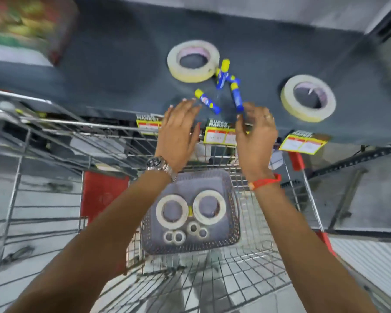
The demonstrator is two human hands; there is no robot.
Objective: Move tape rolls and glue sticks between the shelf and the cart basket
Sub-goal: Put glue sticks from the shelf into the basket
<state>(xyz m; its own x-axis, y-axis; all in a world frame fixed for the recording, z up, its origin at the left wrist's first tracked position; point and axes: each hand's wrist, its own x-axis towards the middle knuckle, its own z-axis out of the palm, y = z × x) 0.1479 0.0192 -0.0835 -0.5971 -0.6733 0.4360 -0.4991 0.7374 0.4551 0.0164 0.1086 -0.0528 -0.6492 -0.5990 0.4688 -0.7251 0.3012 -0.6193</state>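
Two wide cream tape rolls lie flat on the dark shelf (113,64): one (193,61) at the middle, one (308,98) to the right. Between them lie several blue glue sticks with yellow caps, among them one (207,101) on the left and one (237,94) on the right. My left hand (178,132) hovers open over the shelf's front edge, fingertips close to the left glue stick. My right hand (256,136) is open with curled fingers, its fingertips at the lower end of the right glue stick. The grey basket (231,240) in the cart holds two large tape rolls (172,209) (210,207) and several small ones (174,237).
The wire shopping cart (287,177) stands against the shelf front below my arms. Yellow price tags (303,144) hang along the shelf edge. A blurred colourful package (25,26) sits at the shelf's far left. Another wire cart (16,154) is on the left.
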